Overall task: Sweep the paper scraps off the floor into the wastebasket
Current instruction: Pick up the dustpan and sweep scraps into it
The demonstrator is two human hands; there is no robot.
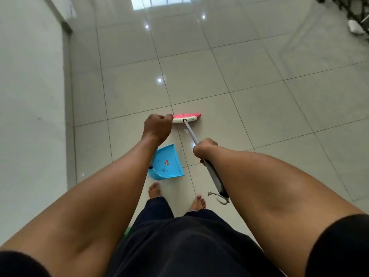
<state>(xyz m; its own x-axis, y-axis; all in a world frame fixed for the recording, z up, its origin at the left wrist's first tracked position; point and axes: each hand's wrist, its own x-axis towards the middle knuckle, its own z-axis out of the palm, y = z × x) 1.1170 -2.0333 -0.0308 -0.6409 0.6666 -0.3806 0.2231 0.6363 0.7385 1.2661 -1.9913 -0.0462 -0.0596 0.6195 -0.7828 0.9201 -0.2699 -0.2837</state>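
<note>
Fingers of the right hand [205, 149] are curled tight round the broom handle [191, 133], gripping it partway down the shaft; fingers of the left hand [157, 127] are closed in a fist over the top of the dustpan's upright handle, though the handle itself is mostly hidden behind the forearm.

Head view, places given from the dustpan [166, 163]:
- Blue dustpan hangs or rests low, just ahead of the bare feet, tilted; dark specks lie inside it.
- Broom head [186, 117], pink bristles, sits on the floor [259, 108] ahead of the dustpan, apart from it.
- One small pale scrap [186, 131] lies between broom head and dustpan, right beside the shaft. Could also be a tile reflection; too small to be sure.
- Wastebasket: not visible. A green sliver behind the dustpan, by the left thigh, might be it; cannot tell.

Risks, judged from this:
- Scrap sits on the near side of the bristles, so a forward stroke would miss it.
- Dustpan lip looks off the floor; a scrap swept toward it could slide under.
- One-handed broom grip gives weak control, so a flick may scatter light paper.
- Tilted pan may spill its specks on the way to the basket.
- Glossy tile, bare feet: slip hazard.
</note>
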